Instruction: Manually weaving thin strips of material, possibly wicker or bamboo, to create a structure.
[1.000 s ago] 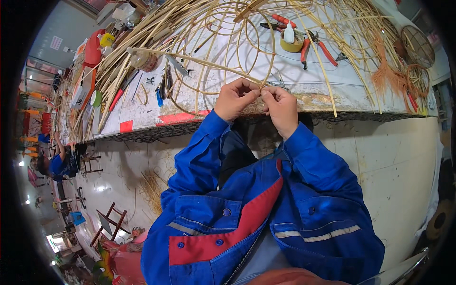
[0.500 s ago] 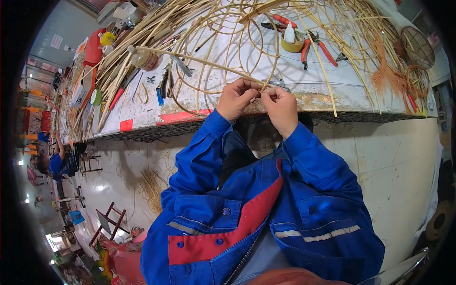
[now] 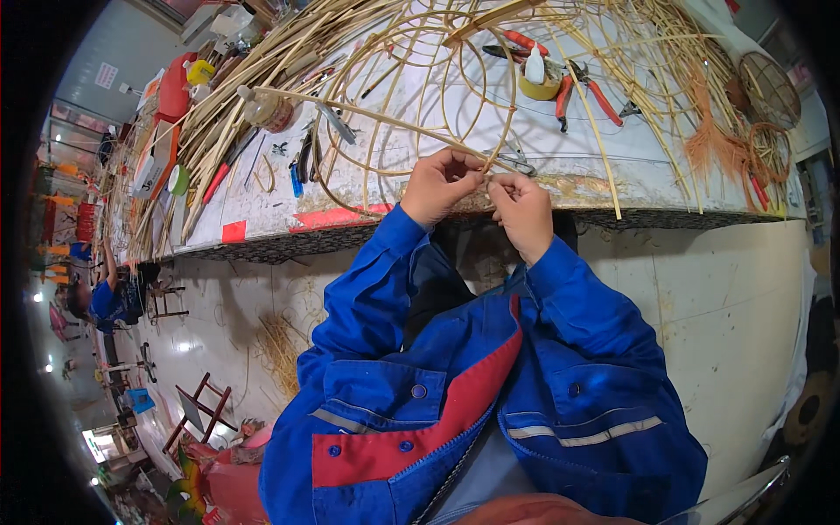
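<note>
At the table's near edge my left hand [image 3: 442,187] is closed round a thin bamboo strip [image 3: 385,115], where it meets the curved ring of a bamboo frame [image 3: 477,114]. My right hand [image 3: 521,210] is beside it, thumb and forefinger pinched together at the same joint. What lies in that pinch is too small to make out. The frame, made of bent and crossed strips, spreads over the white tabletop beyond both hands. A metal tool [image 3: 514,159] lies just behind my right fingers, partly hidden.
Red-handled pliers [image 3: 602,103] and a tape roll [image 3: 540,87] holding a white bottle lie to the right. Dark-handled pliers [image 3: 306,157], a jar [image 3: 265,108] and bundled bamboo strips [image 3: 219,131] are on the left. A long strip [image 3: 599,149] reaches over the front edge.
My right hand has shifted slightly right and toward me, its fingertips still pinched. My left hand stays nearly in place at the joint.
</note>
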